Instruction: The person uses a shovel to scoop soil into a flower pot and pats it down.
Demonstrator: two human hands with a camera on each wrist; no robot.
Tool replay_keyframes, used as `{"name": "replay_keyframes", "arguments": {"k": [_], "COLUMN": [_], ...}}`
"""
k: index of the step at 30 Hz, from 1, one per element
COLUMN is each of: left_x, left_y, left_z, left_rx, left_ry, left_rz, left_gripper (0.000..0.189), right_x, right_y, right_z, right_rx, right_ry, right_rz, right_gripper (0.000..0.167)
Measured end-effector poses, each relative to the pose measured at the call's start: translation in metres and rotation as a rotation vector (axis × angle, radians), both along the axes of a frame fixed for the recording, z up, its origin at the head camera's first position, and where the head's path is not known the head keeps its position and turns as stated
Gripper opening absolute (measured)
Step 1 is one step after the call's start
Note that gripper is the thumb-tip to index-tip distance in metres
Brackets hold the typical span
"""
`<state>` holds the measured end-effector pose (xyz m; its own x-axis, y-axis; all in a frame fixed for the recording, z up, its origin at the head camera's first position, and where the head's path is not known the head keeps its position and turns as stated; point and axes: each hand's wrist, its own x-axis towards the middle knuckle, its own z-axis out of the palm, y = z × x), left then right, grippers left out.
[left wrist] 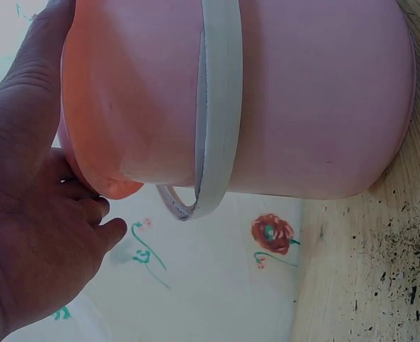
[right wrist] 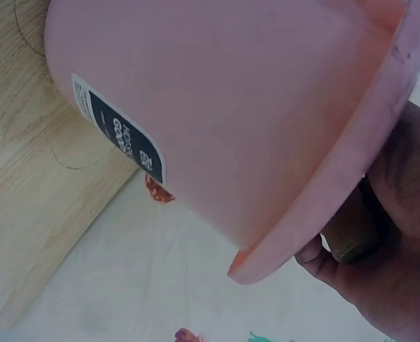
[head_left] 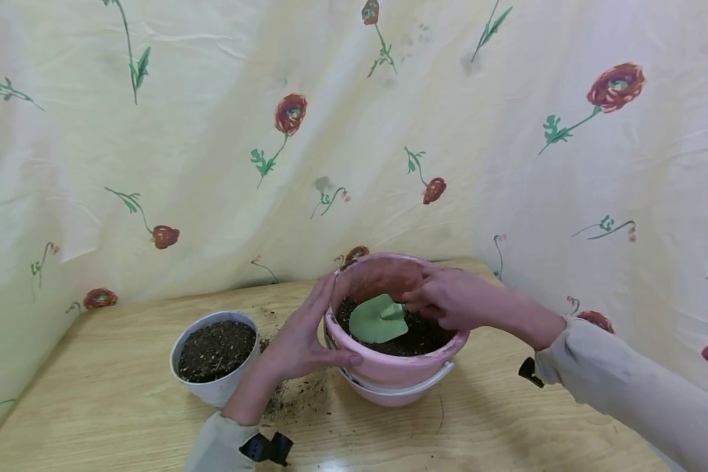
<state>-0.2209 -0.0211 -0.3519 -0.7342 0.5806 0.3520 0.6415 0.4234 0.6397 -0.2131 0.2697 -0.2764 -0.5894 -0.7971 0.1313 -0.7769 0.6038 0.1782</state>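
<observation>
A pink bucket [head_left: 389, 373] with a white handle [left wrist: 221, 107] stands on the table, dark soil [head_left: 421, 337] inside it. At its left rim, my left hand [head_left: 301, 334] grips the edge, the thumb towards the front and the fingers further back. My right hand [head_left: 457, 298] reaches over the right side and holds a small green trowel [head_left: 379, 320] by its handle [right wrist: 352, 228]. The trowel's blade lies over the soil inside the bucket. From the right wrist, the bucket's wall hides the blade.
Left of the bucket stands a white pot [head_left: 212, 392] filled with soil. Loose soil crumbs [head_left: 297, 396] are scattered on the wooden table [head_left: 112, 393] between pot and bucket. A flowered cloth [head_left: 212, 164] hangs behind the table.
</observation>
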Motion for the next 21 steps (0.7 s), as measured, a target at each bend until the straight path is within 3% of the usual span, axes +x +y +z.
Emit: {"name": "replay_keyframes", "arguments": {"k": [5,11,15,21], "left_x": [0.0003,0.0003,0.0003,0.0012], "left_y": [-0.0008,-0.0008,-0.0006,-0.0004], "left_z": [0.0003,0.0,-0.0009,-0.0015], "left_rx": [-0.001,0.01,0.011,0.002], "left_ry": [0.012,-0.003,-0.022,-0.041], "left_rz": [0.005,-0.007,-0.006,0.009], "left_gripper": [0.13,0.13,0.13,0.129], "right_x": [0.0023,0.0054,0.0087,0.0088], "right_y": [-0.0039,-0.0077,-0.0077,-0.0005], "right_z": [0.0009,0.0022,0.0046,0.0051], "right_rx": [0.002,0.006,0.028,-0.03], "right_ry": [-0.001,-0.015,-0.128,-0.436], "right_rz": [0.007,0.081,0.104,0.062], "right_gripper": [0.03,0.025,0.029,0.019]}}
